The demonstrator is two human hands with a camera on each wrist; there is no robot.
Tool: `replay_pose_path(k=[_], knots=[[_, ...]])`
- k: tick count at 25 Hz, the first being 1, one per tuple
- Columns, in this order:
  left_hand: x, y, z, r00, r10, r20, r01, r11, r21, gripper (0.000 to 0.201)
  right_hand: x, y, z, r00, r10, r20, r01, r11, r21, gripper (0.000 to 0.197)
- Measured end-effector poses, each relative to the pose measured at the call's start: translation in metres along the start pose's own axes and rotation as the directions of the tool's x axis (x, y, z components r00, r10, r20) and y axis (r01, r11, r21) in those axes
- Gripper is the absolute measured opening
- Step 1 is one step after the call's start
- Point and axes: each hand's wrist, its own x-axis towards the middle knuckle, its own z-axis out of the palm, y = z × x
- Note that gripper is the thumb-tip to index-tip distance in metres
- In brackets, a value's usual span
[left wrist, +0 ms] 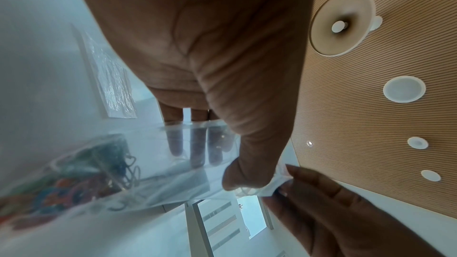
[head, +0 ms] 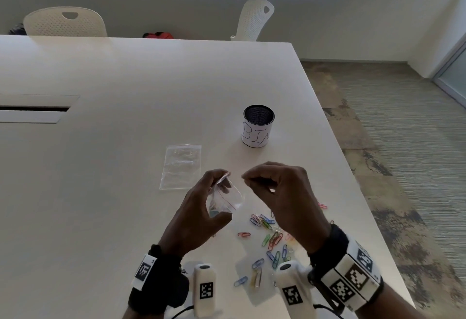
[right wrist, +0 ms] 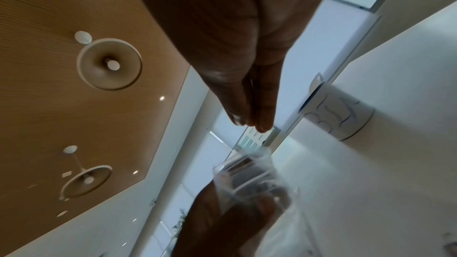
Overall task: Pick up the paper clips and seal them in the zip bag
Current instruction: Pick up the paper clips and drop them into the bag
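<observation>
My left hand (head: 201, 207) holds a small clear zip bag (head: 225, 198) above the table, thumb (left wrist: 247, 173) on one side and fingers (left wrist: 197, 144) behind the plastic. The bag's mouth with its red strip gapes toward my right hand. Several coloured paper clips (left wrist: 74, 179) lie inside the bag (left wrist: 153, 163). My right hand (head: 274, 192) hovers just right of the mouth, thumb and forefinger tips (right wrist: 249, 122) pressed together. Nothing shows between them. Many loose coloured paper clips (head: 273, 239) lie on the white table (head: 126, 142) under my right hand.
A second, larger clear zip bag (head: 181, 167) lies flat beyond my left hand. A mesh cup with a white label (head: 258, 126) stands further back. The table's right edge runs diagonally close to the clips. Two white chairs (head: 65, 22) stand at the far side.
</observation>
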Motion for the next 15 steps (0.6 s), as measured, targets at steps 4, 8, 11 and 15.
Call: replay_pose_path(k=[4, 8, 11, 15], knots=[[0.001, -0.002, 0.000, 1.000, 0.006, 0.014, -0.006, 1.000, -0.001, 0.074, -0.012, 0.037, -0.038, 0.983, 0.185, 0.005, -0.184, 0.977, -0.112, 0.014], [0.003, -0.007, 0.004, 0.999, 0.014, 0.031, -0.014, 1.000, 0.019, 0.073, -0.028, 0.085, -0.082, 0.906, 0.423, 0.021, -0.384, 0.840, -0.382, 0.019], [0.004, -0.010, 0.005, 0.999, 0.004, 0.041, -0.005, 1.000, 0.027, 0.075, -0.036, 0.107, -0.087, 0.856, 0.505, 0.108, -0.399, 0.779, -0.484, 0.038], [0.004, -0.008, 0.007, 0.998, 0.017, 0.067, -0.020, 0.999, 0.049, 0.076, -0.045, 0.118, -0.073, 0.801, 0.546, 0.244, -0.325, 0.739, -0.590, 0.042]])
